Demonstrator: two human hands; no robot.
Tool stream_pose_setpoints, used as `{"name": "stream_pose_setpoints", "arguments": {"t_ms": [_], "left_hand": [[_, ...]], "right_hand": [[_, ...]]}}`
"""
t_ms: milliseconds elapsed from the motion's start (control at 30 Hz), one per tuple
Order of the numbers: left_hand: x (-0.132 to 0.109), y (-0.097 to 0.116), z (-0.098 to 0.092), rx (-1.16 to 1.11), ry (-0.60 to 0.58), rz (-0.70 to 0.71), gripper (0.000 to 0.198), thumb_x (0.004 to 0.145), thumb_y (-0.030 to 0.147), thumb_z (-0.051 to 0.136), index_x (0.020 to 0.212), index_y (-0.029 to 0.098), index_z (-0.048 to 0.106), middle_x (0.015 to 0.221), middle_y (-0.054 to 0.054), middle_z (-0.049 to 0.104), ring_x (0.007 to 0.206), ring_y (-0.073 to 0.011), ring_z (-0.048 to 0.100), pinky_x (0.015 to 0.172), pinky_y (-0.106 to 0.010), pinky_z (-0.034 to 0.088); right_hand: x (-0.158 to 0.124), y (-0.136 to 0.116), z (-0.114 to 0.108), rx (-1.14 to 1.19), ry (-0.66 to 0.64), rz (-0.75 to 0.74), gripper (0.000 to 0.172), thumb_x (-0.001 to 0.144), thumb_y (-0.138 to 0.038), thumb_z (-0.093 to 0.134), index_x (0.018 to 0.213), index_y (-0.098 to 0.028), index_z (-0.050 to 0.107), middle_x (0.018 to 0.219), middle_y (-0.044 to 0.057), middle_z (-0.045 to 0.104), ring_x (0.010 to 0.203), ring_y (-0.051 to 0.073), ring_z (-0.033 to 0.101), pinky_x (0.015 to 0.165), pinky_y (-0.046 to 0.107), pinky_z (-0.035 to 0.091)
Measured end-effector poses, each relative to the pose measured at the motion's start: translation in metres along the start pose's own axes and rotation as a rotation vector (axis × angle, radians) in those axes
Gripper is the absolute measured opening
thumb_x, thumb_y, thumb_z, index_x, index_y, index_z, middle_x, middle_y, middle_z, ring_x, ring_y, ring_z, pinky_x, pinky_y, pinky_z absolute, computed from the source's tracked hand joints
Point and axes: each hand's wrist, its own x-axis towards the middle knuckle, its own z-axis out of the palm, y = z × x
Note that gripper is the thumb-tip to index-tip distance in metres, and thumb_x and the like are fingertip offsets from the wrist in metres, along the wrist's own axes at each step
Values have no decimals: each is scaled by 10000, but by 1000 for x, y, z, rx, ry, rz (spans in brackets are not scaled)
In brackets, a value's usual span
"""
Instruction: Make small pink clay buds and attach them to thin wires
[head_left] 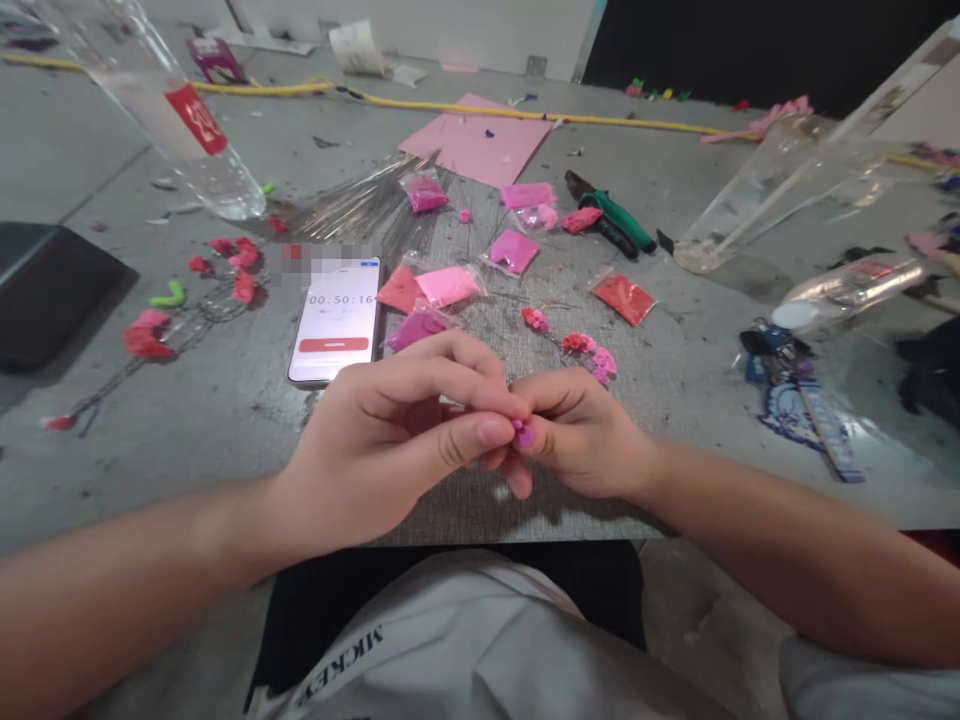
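Observation:
My left hand [397, 430] and my right hand [581, 430] meet over the near edge of the grey table [247, 400]. Both are closed in a pinch around a small magenta piece [523, 433] held between their fingertips. Just beyond the fingers lie small pink and red flower-shaped pieces [577, 343] on a thin wire. A phone [336, 318] showing a timer lies face up beside my left hand. Small bags of pink, magenta and red material [448, 286] are spread behind the phone.
A clear plastic bottle [169, 110] leans at the back left, more clear bottles [780, 180] at the right. A pink sheet [480, 140], a green-handled tool [615, 220], a bundle of thin wires [360, 205], red flower pieces [150, 335] at left, keys [787, 385] at right.

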Motion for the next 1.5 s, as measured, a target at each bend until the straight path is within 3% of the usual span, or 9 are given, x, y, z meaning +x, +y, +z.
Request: {"name": "stream_pose_setpoints", "arguments": {"t_ms": [167,767,1200,1500], "left_hand": [[0,2,0,49,-1,1,244,963,84,756,1081,261,877,987,-9,623,743,-88,749,674,-196,690],[-4,6,1,156,56,-15,189,932,126,804,1032,262,889,962,-26,638,727,-107,739,638,-208,687],[-3,-1,-5,271,89,64,163,942,145,793,1024,261,871,960,-45,668,820,-144,715,621,-241,633],[-1,4,-3,308,126,5,65,924,213,827,950,267,853,940,-54,697,822,-180,720,631,-292,642]], "right_hand": [[0,1,0,34,-33,-36,228,994,-336,780,859,-152,797,717,1,742,566,67,665,582,169,579],[0,-5,1,-40,-36,-50,302,1016,-370,750,799,-160,760,675,-18,684,560,70,639,571,176,564],[2,-6,0,-85,41,-30,348,1008,-443,749,805,-160,758,634,-30,669,527,77,614,539,194,547],[1,-6,-1,-110,71,42,411,955,-538,784,798,-161,740,623,-32,663,510,80,601,519,200,533]]}}
